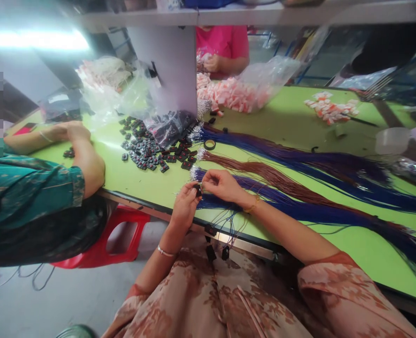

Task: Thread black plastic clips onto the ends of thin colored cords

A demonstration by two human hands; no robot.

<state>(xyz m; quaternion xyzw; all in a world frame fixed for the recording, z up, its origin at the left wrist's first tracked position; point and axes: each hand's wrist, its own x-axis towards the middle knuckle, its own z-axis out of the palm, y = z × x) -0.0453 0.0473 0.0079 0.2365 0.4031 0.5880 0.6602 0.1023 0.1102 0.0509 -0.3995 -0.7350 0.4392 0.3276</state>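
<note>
Pinched in the fingers of my left hand [185,204] is a small black connector [197,189], held above the green table's front edge. My right hand [222,185] is closed just to the right of it, thumb and finger together; whatever it holds is too small to make out. Bundles of blue wires [281,203] and brown wires [264,172] with silvery ends lie beyond and beside my hands. Below them, thin wires with black connectors [225,252] hang over the table edge. A pile of black connectors [146,150] lies at the back left.
A roll of tape [209,144] lies behind the wires. Pink and white pieces [236,94] spill from a plastic bag. To the left, a person's arm [88,159] rests on the green table [123,180], beside a red stool [133,234]. Another person in pink [234,44] sits opposite.
</note>
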